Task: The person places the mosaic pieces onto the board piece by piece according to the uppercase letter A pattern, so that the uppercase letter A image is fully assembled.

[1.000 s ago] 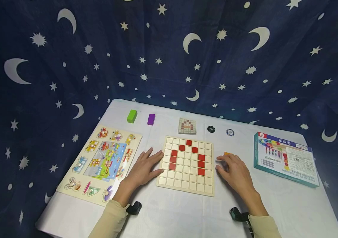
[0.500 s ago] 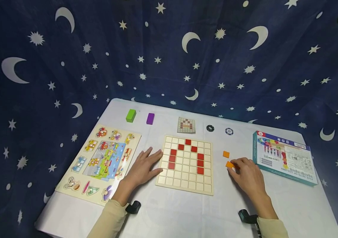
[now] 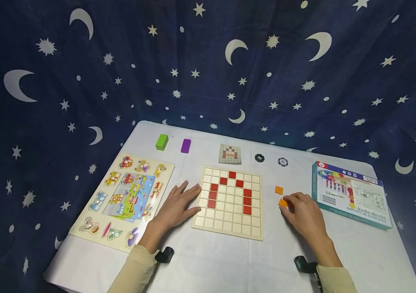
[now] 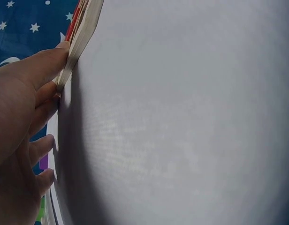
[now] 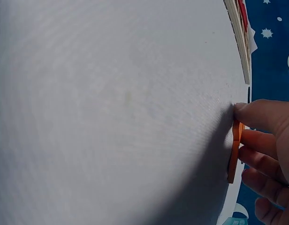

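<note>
A square wooden grid board (image 3: 227, 234) lies mid-table, with several red tiles (image 3: 247, 210) set in its squares in an arch. My left hand (image 3: 174, 208) rests at the board's left edge, fingers spread; the left wrist view has the thumb (image 4: 53, 61) against the board's side. Right of the board, my right hand (image 3: 303, 213) pinches an orange tile (image 3: 283, 202) at table level with thumb and index finger. In the right wrist view, orange wood (image 5: 233, 161) extends below the thumb tip, partly hidden by fingers. A second orange tile (image 3: 279, 190) lies just beyond.
A pattern card (image 3: 230, 154) lies behind the board, beside a black chip (image 3: 259, 158) and a white-and-dark chip (image 3: 283, 162). At left are a vehicle puzzle (image 3: 165, 173), a green block (image 3: 162, 142) and a purple block (image 3: 186, 146). A teal-edged box (image 3: 352, 195) stands right.
My right hand has moved right and toward me from the first orange tile, uncovering it, and taken hold of the nearer one. The left hand has stayed at the board's edge.
</note>
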Tool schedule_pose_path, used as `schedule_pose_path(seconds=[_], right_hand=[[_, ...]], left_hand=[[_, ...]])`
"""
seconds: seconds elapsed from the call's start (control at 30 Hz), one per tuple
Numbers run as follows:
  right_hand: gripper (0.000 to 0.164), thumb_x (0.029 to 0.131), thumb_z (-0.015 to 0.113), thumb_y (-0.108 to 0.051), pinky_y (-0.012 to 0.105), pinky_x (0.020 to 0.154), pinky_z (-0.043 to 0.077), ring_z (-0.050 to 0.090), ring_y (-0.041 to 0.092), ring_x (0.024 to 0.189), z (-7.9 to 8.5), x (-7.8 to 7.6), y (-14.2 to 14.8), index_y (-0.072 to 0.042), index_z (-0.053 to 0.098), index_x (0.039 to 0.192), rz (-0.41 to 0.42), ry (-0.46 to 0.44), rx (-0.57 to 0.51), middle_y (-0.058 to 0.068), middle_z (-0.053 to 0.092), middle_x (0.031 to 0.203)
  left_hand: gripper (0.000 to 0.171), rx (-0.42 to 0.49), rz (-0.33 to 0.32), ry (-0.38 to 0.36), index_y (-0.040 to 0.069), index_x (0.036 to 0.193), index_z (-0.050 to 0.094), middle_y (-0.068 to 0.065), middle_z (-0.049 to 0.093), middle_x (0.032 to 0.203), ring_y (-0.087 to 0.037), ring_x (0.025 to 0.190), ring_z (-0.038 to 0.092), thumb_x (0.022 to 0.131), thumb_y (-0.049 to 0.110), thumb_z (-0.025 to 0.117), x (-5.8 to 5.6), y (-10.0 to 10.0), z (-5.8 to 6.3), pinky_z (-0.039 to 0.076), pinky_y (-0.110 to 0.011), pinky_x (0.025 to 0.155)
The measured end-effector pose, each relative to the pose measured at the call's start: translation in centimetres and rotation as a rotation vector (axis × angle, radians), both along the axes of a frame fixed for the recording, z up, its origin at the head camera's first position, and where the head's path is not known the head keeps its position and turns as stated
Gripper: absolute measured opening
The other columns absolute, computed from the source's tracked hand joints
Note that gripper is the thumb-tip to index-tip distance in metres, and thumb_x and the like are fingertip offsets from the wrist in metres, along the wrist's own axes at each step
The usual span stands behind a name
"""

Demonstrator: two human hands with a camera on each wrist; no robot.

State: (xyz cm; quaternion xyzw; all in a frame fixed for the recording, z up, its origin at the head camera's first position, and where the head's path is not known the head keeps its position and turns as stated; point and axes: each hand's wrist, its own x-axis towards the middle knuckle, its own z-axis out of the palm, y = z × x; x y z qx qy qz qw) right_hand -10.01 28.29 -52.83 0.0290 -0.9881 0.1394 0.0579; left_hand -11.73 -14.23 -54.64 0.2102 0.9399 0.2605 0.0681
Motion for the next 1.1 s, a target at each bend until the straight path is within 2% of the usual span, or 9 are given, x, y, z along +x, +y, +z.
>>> schedule_pose_path(seconds=[0.3, 0.73, 0.9, 1.1], right_hand=[[0.036, 0.087, 0.088, -0.019, 0.043, 0.077, 0.054, 0.059, 0.030, 0.093, -0.1, -0.1, 0.1, 0.001, 0.078, 0.116, 0.011, -0.016, -0.017, 0.020, 0.072, 0.113], [0.038, 0.085, 0.089, -0.021, 0.037, 0.072, 0.051, 0.059, 0.027, 0.088, -0.1, -0.1, -0.4, -0.001, 0.079, 0.116, 0.013, -0.008, -0.024, 0.018, 0.075, 0.111], [0.038, 0.085, 0.089, -0.023, 0.040, 0.072, 0.052, 0.061, 0.027, 0.088, -0.2, -0.3, -1.2, -0.002, 0.079, 0.116, 0.020, 0.002, -0.021, 0.017, 0.076, 0.110], [0.035, 0.086, 0.087, -0.023, 0.051, 0.082, 0.058, 0.065, 0.032, 0.096, 0.0, -0.8, -2.8, -0.004, 0.079, 0.114, 0.049, 0.008, -0.017, 0.017, 0.076, 0.114]], left_hand=[[0.070, 0.018, 0.009, 0.021, 0.015, 0.161, 0.050, -0.003, 0.048, 0.168, -0.040, 0.164, 0.030, 0.100, 0.043, 0.072, 0.1, 0.1, 0.0, 0.021, -0.066, 0.134], [0.068, 0.024, 0.009, 0.046, 0.013, 0.159, 0.052, -0.005, 0.051, 0.166, -0.043, 0.162, 0.033, 0.099, 0.039, 0.073, 0.2, 0.1, -0.1, 0.023, -0.068, 0.132], [0.068, 0.028, 0.009, 0.038, 0.013, 0.159, 0.051, -0.005, 0.050, 0.167, -0.043, 0.162, 0.032, 0.100, 0.039, 0.072, 0.2, 0.1, 0.0, 0.022, -0.068, 0.132], [0.071, 0.015, 0.005, 0.002, 0.016, 0.162, 0.048, -0.002, 0.046, 0.170, -0.040, 0.165, 0.027, 0.101, 0.043, 0.071, 0.1, 0.1, 0.1, 0.018, -0.066, 0.135]])
